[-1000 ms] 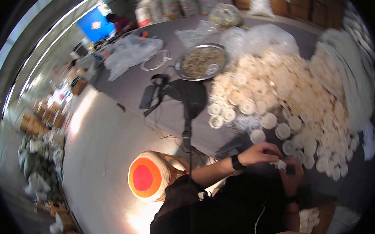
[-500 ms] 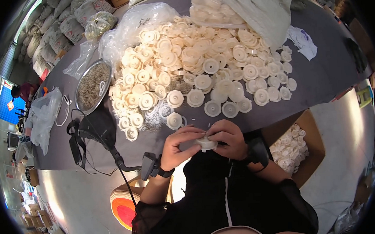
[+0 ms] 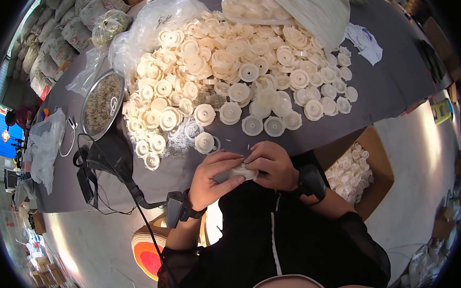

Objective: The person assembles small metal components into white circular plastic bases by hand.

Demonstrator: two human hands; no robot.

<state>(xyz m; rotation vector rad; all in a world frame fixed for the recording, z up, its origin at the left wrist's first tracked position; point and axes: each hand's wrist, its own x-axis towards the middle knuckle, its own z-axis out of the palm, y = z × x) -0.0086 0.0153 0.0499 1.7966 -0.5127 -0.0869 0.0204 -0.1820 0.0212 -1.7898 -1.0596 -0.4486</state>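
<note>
Fingers of the left hand (image 3: pixel 206 180) and right hand (image 3: pixel 274 165) pinch a pale round plastic part (image 3: pixel 244 172) between them, right by the near edge of the grey bench (image 3: pixel 389 86); should either pinch slacken, it could tip and drop.
</note>
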